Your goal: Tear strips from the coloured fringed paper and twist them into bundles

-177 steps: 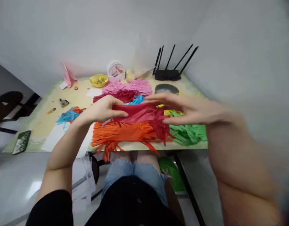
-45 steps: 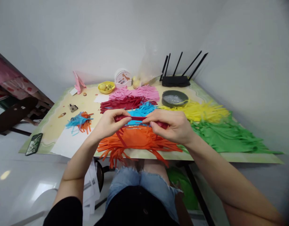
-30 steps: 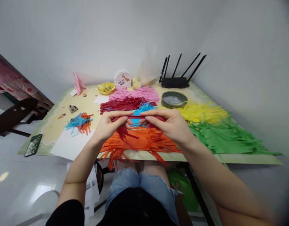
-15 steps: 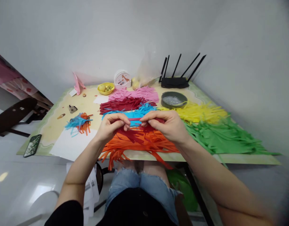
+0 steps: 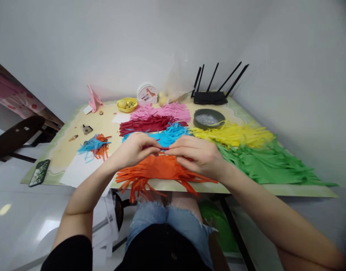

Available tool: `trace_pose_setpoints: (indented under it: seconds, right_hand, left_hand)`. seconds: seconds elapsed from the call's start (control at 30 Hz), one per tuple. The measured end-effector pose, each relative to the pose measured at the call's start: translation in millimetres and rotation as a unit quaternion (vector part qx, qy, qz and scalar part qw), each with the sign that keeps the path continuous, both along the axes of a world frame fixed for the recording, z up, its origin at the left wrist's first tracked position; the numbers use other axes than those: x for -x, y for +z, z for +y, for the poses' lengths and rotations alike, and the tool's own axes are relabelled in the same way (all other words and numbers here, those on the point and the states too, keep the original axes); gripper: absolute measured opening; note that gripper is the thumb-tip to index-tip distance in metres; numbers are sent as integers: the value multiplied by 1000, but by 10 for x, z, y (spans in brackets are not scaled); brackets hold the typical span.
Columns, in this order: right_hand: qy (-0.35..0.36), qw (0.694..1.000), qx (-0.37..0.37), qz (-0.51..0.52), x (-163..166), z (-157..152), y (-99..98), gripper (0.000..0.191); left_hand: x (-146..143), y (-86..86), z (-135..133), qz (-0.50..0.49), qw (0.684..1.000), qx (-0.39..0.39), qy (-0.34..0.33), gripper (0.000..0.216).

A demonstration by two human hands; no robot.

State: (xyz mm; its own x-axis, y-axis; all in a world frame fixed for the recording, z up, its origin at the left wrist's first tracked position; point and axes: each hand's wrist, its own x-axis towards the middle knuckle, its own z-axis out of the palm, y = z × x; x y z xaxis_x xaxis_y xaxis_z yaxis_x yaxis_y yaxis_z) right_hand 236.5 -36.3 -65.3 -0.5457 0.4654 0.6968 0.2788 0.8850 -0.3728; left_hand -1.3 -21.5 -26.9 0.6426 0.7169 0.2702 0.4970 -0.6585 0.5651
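Note:
Between my fingertips, a thin dark red paper strip (image 5: 164, 148) is pinched at both sides over the table. My left hand (image 5: 137, 150) closes on one end, and my right hand (image 5: 197, 154) closes on the other, close together. Much of the strip is hidden by my fingers. Just below lies orange fringed paper (image 5: 158, 167), its cut ends hanging over the table edge. Blue fringed paper (image 5: 173, 134) lies right behind my hands. Farther back are dark red fringed paper (image 5: 147, 126) and pink fringed paper (image 5: 173, 111).
Yellow fringe (image 5: 237, 134) and green fringe (image 5: 274, 162) lie right, near a grey round dish (image 5: 209, 119). A black router (image 5: 210, 98) stands behind. At left are a blue-orange tassel bundle (image 5: 95, 146), white paper (image 5: 82, 169), a phone (image 5: 39, 173) and a yellow fruit bowl (image 5: 127, 105).
My hands have come closer together, and the red strip between them shows less. The red strands that hung over the orange paper are out of sight. My left forearm has swung slightly outward.

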Motion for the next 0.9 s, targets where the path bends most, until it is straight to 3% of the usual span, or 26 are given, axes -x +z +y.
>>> trace_pose_setpoints:
  seconds: [0.1, 0.17, 0.23, 0.3, 0.4, 0.57, 0.63, 0.8, 0.9]
  right_hand:
    - [-31, 997, 65, 9, -55, 24, -33, 27]
    - [-60, 985, 156, 39, -53, 67, 13, 26]
    - [-48, 962, 265, 42, -2, 134, 74, 26]
    - [10, 926, 377, 28, 88, 203, 99, 30]
    - [65, 872, 481, 61, 229, 255, 35, 39]
    - [41, 853, 492, 170, 370, 200, -114, 42]
    - [45, 849, 485, 204, 407, 207, -119, 41]
    - [45, 867, 415, 272, 508, 385, -76, 38]
    - [15, 888, 367, 277, 585, 482, -103, 27]
  left_hand:
    - [57, -136, 20, 32, 983, -171, 56, 18]
    - [96, -204, 42, 31, 973, -217, 69, 19]
    - [124, -249, 64, 8, 974, -219, 64, 15]
    - [141, -286, 83, -26, 978, -200, 59, 13]
    - [146, -373, 107, -51, 979, -185, 76, 17]
    - [32, -565, 111, -81, 951, -253, 158, 11]
    - [-41, -582, 95, -132, 945, -238, 182, 14]
    - [-158, -489, 132, -275, 947, -27, 165, 26]
    - [-244, -495, 259, -321, 930, 35, 174, 27]
